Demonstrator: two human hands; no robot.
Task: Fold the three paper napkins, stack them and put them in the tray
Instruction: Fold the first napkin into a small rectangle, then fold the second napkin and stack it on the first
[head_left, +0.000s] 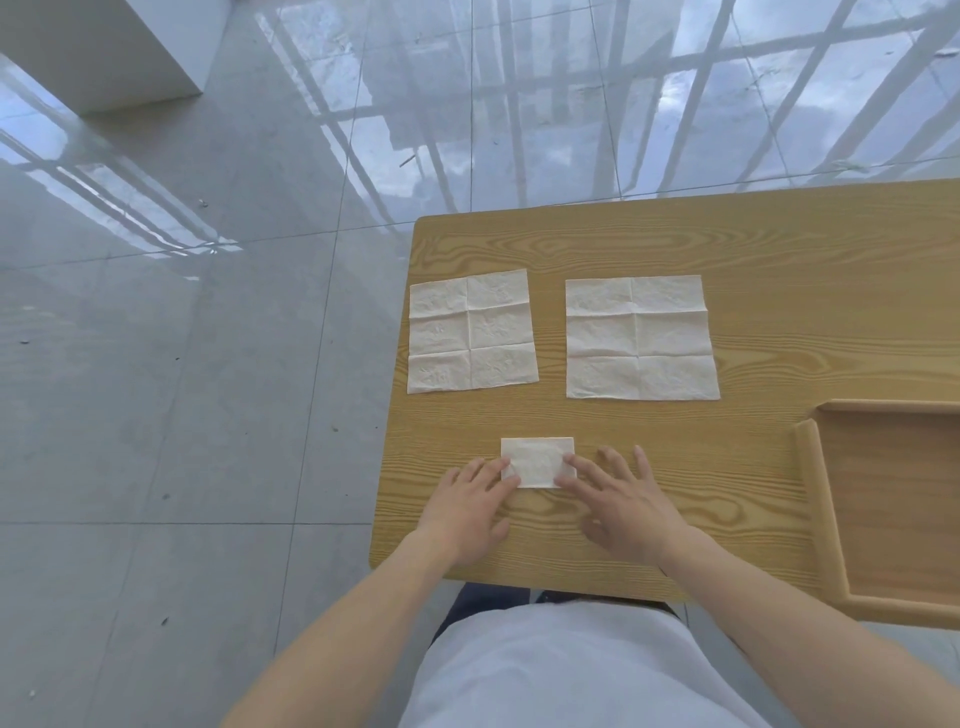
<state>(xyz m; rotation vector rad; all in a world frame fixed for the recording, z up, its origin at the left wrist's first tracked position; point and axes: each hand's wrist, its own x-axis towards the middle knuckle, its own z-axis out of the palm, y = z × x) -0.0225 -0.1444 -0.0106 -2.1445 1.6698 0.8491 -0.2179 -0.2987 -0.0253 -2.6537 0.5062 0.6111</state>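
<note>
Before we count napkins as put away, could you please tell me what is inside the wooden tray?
The visible part of the wooden tray holds nothing, only bare wood. Its right portion runs past the picture's edge, so that part cannot be checked.

Looks like a big empty lobby or office-type hall, not somebody's home. The floor is large glossy grey tiles, shiny enough to mirror tall window frames and cloudy sky, and there's a plain white pillar or wall base off in the corner. The only furniture I can see is one light wood-grain table standing out on that open floor.
</note>
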